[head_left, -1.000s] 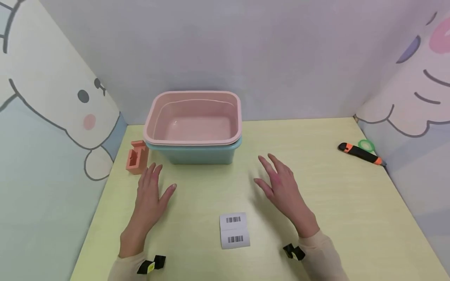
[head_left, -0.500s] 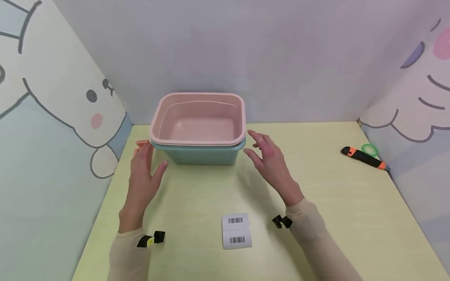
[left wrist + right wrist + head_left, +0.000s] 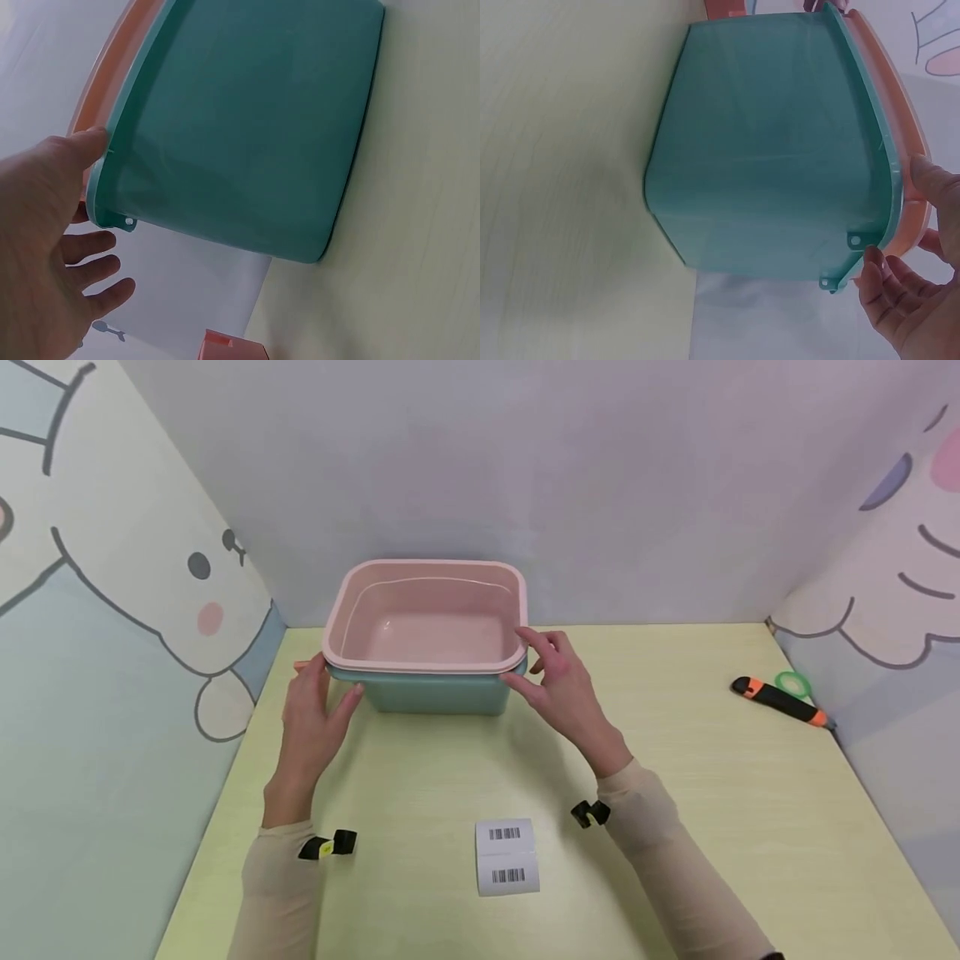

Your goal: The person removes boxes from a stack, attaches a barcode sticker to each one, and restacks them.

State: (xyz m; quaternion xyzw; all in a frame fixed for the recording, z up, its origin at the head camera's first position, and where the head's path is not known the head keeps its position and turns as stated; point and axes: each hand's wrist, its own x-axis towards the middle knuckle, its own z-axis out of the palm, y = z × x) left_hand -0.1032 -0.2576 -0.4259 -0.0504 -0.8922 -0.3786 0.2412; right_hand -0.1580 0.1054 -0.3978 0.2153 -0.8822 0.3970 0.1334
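A pink plastic basin [image 3: 431, 618] sits nested inside a teal one [image 3: 442, 695] at the back of the table. At the pink basin's left front corner, my left hand [image 3: 309, 731] pinches the rim. In the left wrist view, the thumb lies at the rim [image 3: 120, 135], one finger goes behind it, and the others hang loose. My right hand [image 3: 567, 697] grips the opposite side of the pink rim. The right wrist view puts its thumb on the pink rim [image 3: 901, 112], with fingers curled near the teal basin's small holed tab [image 3: 862, 240].
A coral plastic holder [image 3: 302, 666] stands left of the basins, mostly hidden by my left hand. A white paper with two barcodes [image 3: 507, 857] lies at the front middle. On the right are a black and orange utility knife [image 3: 780, 700] and a green tape roll [image 3: 793, 683].
Both hands have moved forward from above the table to the basins' sides. My right hand has also come in to the left, and the fingers have closed on the rim.
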